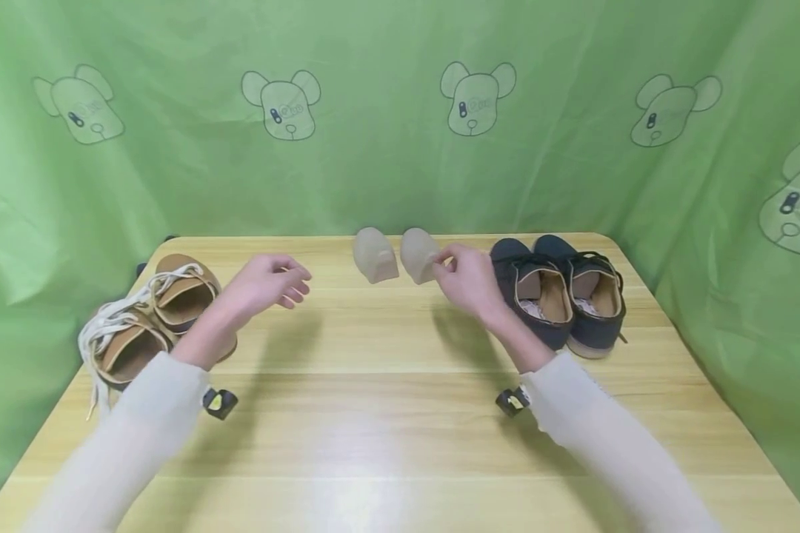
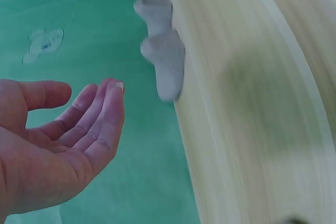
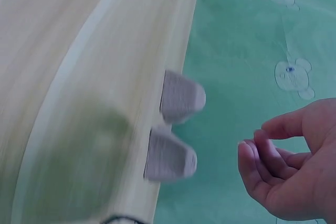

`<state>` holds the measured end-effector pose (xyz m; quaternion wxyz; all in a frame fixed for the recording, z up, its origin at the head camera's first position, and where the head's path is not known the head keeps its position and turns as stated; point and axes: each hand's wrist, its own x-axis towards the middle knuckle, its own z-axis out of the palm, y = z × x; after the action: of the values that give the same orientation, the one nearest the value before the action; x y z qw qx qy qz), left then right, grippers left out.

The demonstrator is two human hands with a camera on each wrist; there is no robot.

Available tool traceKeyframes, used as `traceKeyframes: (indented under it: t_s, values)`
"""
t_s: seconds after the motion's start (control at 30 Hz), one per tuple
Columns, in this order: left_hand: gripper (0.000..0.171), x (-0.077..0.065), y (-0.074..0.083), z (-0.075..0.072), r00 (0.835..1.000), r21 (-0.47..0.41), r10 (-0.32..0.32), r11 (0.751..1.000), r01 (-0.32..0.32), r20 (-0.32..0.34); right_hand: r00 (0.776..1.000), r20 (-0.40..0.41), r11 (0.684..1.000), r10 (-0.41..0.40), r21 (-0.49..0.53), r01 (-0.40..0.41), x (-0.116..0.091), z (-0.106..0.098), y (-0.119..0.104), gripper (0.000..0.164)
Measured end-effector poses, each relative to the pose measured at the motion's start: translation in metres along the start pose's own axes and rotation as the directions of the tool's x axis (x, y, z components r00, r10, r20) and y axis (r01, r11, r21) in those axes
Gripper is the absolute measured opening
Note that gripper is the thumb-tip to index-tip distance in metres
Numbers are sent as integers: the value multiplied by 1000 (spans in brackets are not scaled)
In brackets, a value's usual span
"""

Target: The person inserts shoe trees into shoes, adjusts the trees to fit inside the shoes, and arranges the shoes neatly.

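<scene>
Two grey toe-shaped shoe inserts, a left one [image 1: 374,254] and a right one [image 1: 416,254], stand side by side at the table's back edge. My right hand [image 1: 468,277] hovers beside the right insert, overlapping its edge in the head view. In the right wrist view, its thumb and loosely bent fingers hold nothing and stay apart from the inserts. My left hand [image 1: 267,283] hangs above the table near the brown shoes [image 1: 185,300], its palm empty and fingers gently bent. Close to the right hand sits a pair of navy shoes [image 1: 596,337] with dark laces.
The brown shoes stand at the left edge, their long white laces [image 1: 110,318] trailing loose. A light wooden table [image 1: 360,414] reaches back to a green curtain [image 1: 380,170] printed with bear heads, which also hangs along both sides.
</scene>
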<state>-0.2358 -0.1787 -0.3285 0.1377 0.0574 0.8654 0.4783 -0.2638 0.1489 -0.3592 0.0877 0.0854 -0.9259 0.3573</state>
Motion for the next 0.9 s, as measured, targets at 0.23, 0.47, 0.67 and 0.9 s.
traceKeyframes:
  t_s: [0.23,0.47,0.67,0.9]
  values:
    - [37,-15,-16,-32,997,113,-55,992,62,-59,994,106,997,22,67,-29,5,26,-25,22]
    - [43,-32,-40,-63,983,255,-60,961,104,-176,981,191,990,-24,143,-4,5,60,-47,22]
    - [46,-43,-54,-92,970,336,-76,929,152,-230,972,235,984,-30,180,-13,3,83,-64,25]
    - [49,-45,-64,-113,956,461,-68,865,199,-285,957,291,981,-16,189,-41,-1,109,-78,29]
